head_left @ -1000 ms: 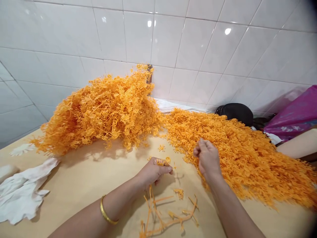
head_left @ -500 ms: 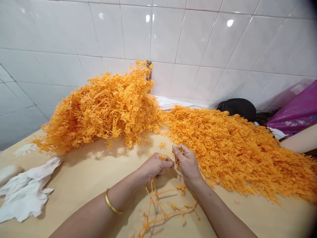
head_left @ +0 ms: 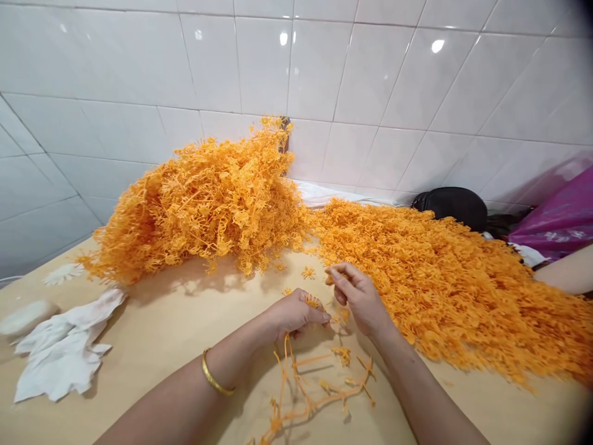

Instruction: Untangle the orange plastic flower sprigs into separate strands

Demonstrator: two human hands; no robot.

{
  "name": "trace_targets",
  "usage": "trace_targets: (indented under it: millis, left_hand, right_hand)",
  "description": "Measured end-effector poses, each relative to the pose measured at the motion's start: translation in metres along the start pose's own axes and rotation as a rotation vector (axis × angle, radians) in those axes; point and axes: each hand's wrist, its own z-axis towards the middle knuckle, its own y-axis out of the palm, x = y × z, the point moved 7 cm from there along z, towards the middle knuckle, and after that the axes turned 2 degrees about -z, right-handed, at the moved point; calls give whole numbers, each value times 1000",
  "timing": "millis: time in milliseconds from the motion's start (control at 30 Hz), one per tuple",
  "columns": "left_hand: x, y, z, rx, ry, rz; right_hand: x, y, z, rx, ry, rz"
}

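My left hand (head_left: 299, 316) is closed on an orange plastic flower sprig, and orange petals show between its fingers. From beneath that hand a thin, branching orange stem (head_left: 310, 405) runs down over the table. My right hand (head_left: 359, 298) is a short way to the right, thumb and forefinger pinched together. A bit of orange shows at its fingertips, too small to name exactly. Below and between the hands are small loose orange flower pieces (head_left: 341, 355). Another flower piece (head_left: 308, 272) lies just beyond them.
A tall heap of orange plastic flower sprigs (head_left: 208, 210) stands at the back left. A wide, low pile of loose orange flowers (head_left: 454, 284) covers the right side. Crumpled white tissue (head_left: 65, 352) lies left. A black pouch (head_left: 454, 207) and another person's arm (head_left: 567, 270) are at right.
My right hand has drawn away from my left, up and to the right, opening a gap between them. An orange flower piece now shows in that gap. The view has shifted slightly.
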Motion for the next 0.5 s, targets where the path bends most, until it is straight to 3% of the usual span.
trace_targets:
  millis: [67, 167, 333, 500]
  left_hand:
    - [-1, -1, 2, -5, -10, 8]
    - [-4, -2, 5, -2, -29, 25]
    - [-3, 0, 5, -104, 73, -216]
    - [-8, -4, 9, -103, 128, -326]
  right_hand:
    - [-4, 22, -7, -168, -30, -81]
    - [-9, 36, -12, -292, -108, -215]
    - [7, 23, -6, -160, -70, -148]
    - [25, 16, -3, -107, 12, -70]
